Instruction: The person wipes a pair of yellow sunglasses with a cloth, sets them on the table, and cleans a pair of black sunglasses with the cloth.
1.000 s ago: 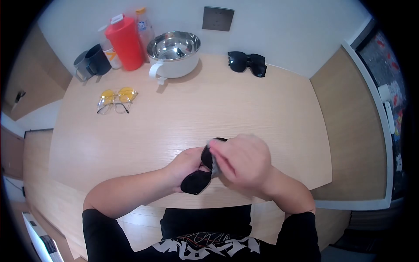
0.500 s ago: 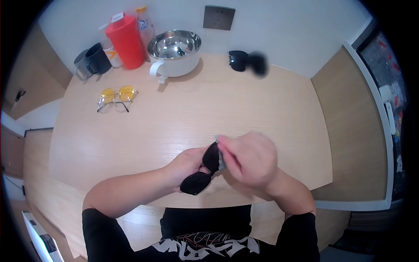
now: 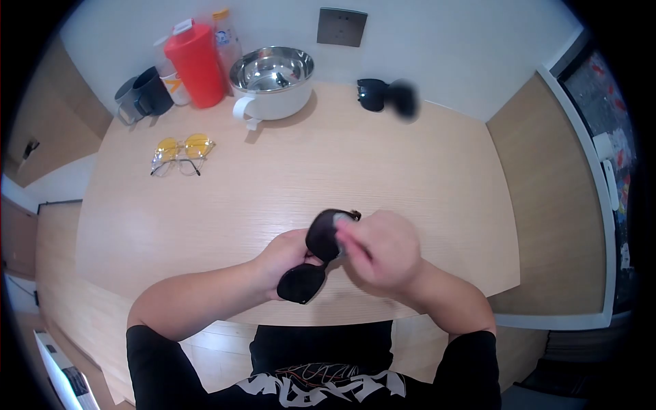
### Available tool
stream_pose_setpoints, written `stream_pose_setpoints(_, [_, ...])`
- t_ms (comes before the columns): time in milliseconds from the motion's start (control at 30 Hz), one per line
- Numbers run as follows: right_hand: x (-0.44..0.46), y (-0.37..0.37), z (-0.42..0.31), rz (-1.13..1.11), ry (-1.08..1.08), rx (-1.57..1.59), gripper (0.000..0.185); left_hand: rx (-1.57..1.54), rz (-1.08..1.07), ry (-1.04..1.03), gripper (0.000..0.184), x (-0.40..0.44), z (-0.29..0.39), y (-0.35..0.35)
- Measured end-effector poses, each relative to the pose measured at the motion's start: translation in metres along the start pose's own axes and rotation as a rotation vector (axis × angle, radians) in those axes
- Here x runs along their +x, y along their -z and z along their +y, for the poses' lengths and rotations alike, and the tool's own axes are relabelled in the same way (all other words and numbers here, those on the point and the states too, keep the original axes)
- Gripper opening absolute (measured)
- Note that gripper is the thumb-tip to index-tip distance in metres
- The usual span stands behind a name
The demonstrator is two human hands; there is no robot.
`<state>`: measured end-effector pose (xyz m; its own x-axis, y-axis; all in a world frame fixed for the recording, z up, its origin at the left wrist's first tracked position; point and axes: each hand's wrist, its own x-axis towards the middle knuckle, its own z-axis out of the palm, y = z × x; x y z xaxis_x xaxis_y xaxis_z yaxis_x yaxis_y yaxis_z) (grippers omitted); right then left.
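Black sunglasses [image 3: 302, 283] with dark lenses are held tilted over the front of the table by my left hand [image 3: 285, 258], its fingers closed on the frame from behind. My right hand [image 3: 384, 247] is closed on a small grey cloth [image 3: 340, 219], which is pressed against the upper lens. Most of the cloth is hidden by the fingers and the lens.
Yellow-lensed glasses and clear glasses [image 3: 181, 156] lie on the table [image 3: 410, 178] at the left. A steel-lined white bowl [image 3: 273, 99], a red bottle [image 3: 197, 65], a dark mug [image 3: 154, 92] and other vessels stand behind. More sunglasses [image 3: 372, 94] lie at the back.
The held sunglasses have turned and shifted slightly left, so the upper lens shows more fully. My right hand has moved with the cloth from the lens's right edge onto its face.
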<state>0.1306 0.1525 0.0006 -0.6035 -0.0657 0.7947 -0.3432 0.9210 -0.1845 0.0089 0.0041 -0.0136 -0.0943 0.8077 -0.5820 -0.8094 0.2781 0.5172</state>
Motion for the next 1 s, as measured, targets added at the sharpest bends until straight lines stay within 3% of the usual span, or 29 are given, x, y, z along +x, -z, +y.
stream_pose_setpoints(133, [-0.004,-0.01,-0.014,-0.099,0.103,0.075,0.025,-0.135,0.017,0.024,0.015,0.008,-0.003,0.008])
stream_pose_setpoints(200, [0.003,0.0,-0.006,-0.093,0.012,0.052,0.024,-0.143,0.049,0.038,0.019,0.007,-0.002,0.006])
stream_pose_setpoints(300, [0.008,0.003,0.006,0.015,-0.123,0.065,0.024,-0.264,-0.144,0.112,0.022,0.009,0.0,0.014])
stream_pose_setpoints(333, [0.008,0.002,0.008,0.073,-0.165,0.076,0.023,-0.261,-0.349,0.126,0.018,0.012,-0.001,0.026])
stream_pose_setpoints(433, [0.002,-0.002,-0.008,-0.071,-0.194,0.251,0.022,-0.285,-0.418,0.19,0.02,0.008,0.001,0.03])
stream_pose_setpoints(533, [0.005,-0.003,-0.012,-0.182,-0.092,0.263,0.02,-0.234,0.14,0.052,0.029,0.005,0.003,0.0])
stream_pose_setpoints(633, [0.008,0.003,-0.003,-0.082,-0.204,0.231,0.018,-0.221,-0.102,0.089,0.025,0.006,0.003,0.014])
stream_pose_setpoints(733, [0.009,0.002,0.005,0.093,-0.382,0.269,0.02,-0.204,-0.148,0.069,0.021,0.013,-0.004,0.016])
stream_pose_setpoints(833, [0.003,0.003,-0.007,-0.022,-0.387,0.289,0.021,-0.175,-0.114,0.039,0.018,0.007,-0.006,0.009])
stream_pose_setpoints(933, [-0.001,-0.012,-0.014,-0.072,-0.06,0.276,0.022,-0.166,-0.076,0.039,0.019,0.007,-0.001,0.019])
stream_pose_setpoints(1000, [-0.004,-0.021,-0.015,-0.04,-0.011,0.292,0.023,-0.205,-0.057,0.03,0.02,0.006,0.001,0.015])
